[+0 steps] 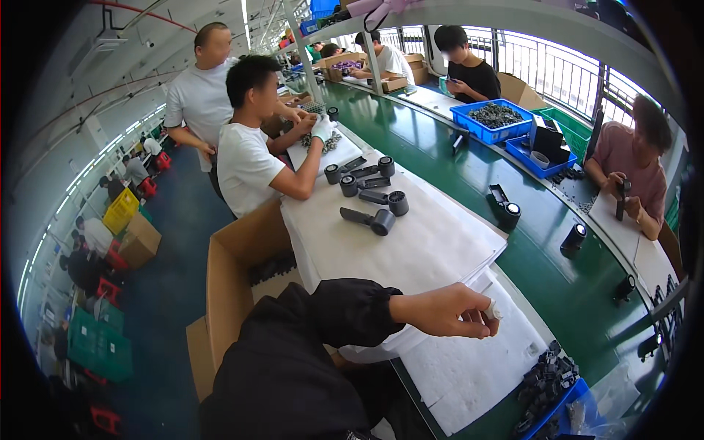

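Parts (pixel 548 375), black and too jumbled to count, heap at lower right by one blue tray (pixel 555 412), cut off below. Right of centre, your left hand (pixel 449 309) curls inward, one white bit (pixel 493 311) at the fingertips, whether pinched or worn I cannot tell. Beyond, five black round-headed devices (pixel 397 204) lie just above frame centre.

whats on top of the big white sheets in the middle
Several black parts with round heads, most showing flat handles, lie on the white sheets. The black sleeve covers part of the near end, so anything beneath it cannot be seen.
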Motion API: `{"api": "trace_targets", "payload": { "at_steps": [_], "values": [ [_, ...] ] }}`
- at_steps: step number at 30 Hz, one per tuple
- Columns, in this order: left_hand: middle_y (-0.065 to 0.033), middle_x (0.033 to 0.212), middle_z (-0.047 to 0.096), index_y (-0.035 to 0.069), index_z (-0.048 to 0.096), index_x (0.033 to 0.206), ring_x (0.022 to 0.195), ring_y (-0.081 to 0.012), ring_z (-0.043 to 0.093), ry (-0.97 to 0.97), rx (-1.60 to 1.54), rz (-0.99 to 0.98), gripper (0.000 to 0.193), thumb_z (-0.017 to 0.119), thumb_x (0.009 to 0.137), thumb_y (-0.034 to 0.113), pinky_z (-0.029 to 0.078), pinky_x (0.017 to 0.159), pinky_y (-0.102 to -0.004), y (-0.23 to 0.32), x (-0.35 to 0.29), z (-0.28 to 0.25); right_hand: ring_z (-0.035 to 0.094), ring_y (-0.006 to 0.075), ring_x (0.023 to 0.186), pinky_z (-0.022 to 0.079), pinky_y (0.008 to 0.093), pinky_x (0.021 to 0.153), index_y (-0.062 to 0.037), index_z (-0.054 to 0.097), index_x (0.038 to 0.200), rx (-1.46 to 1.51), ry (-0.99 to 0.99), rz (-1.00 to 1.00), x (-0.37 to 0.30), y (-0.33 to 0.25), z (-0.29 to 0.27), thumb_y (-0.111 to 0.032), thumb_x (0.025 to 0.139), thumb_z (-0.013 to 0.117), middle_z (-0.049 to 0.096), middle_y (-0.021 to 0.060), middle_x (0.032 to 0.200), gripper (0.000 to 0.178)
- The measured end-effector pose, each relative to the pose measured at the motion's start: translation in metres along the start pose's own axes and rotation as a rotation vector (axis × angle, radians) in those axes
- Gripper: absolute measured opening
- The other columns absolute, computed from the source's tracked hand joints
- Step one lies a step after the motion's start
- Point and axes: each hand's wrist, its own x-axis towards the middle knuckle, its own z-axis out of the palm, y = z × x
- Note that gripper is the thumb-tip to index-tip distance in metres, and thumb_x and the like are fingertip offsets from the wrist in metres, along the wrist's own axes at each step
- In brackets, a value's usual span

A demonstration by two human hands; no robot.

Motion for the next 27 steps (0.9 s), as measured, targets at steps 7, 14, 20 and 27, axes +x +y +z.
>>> {"api": "trace_targets", "payload": {
  "at_steps": [7, 14, 20, 27],
  "values": [
    [-0.0077, 0.099, 0.068, 0.000, 0.061, 0.110, 0.088, -0.0138, 0.068, 0.023, 0.073, -0.001, 0.020, 0.064, 0.091, 0.008, 0.053, 0.080, -0.0267, -0.004, -0.003, -0.014, 0.061, 0.0348, 0.086, 0.048, 0.0441, 0.074, -0.0018, 0.056, 0.117, -0.223, 0.026, 0.068, -0.022, 0.118, -0.133, -0.033, 0.096, 0.049, 0.061, 0.0183, 0.097, 0.038],
    [-0.0095, 0.096, 0.068, -0.004, 0.063, 0.102, 0.087, -0.0150, 0.066, 0.121, -0.023, -0.043, 0.016, 0.062, 0.091, 0.008, 0.054, 0.078, -0.0273, -0.043, 0.055, -0.060, 0.060, 0.0344, 0.085, 0.048, 0.0437, 0.074, -0.0019, 0.056, 0.114, -0.368, 0.124, 0.161, -0.037, 0.185, -0.231, -0.033, 0.096, 0.049, 0.060, 0.0179, 0.095, 0.037],
    [-0.0070, 0.088, 0.070, 0.000, 0.064, 0.099, 0.081, -0.0187, 0.069, 0.486, 0.295, -0.114, 0.019, 0.064, 0.087, 0.014, 0.053, 0.078, -0.0292, -0.140, 0.131, -0.106, 0.060, 0.0340, 0.084, 0.048, 0.0434, 0.073, -0.0019, 0.056, 0.112, -0.408, 0.181, 0.230, -0.054, 0.205, -0.260, -0.033, 0.096, 0.049, 0.060, 0.0176, 0.094, 0.036],
    [-0.0218, 0.121, 0.049, -0.001, 0.049, 0.123, 0.117, -0.0376, 0.045, 0.873, 0.888, 0.011, 0.062, 0.076, 0.074, 0.027, 0.036, 0.102, -0.0433, -0.237, 0.191, -0.131, 0.059, 0.0336, 0.083, 0.048, 0.0430, 0.073, -0.0020, 0.056, 0.110, -0.459, 0.239, 0.287, -0.061, 0.214, -0.282, -0.033, 0.096, 0.049, 0.060, 0.0171, 0.093, 0.035]
  ]
}}
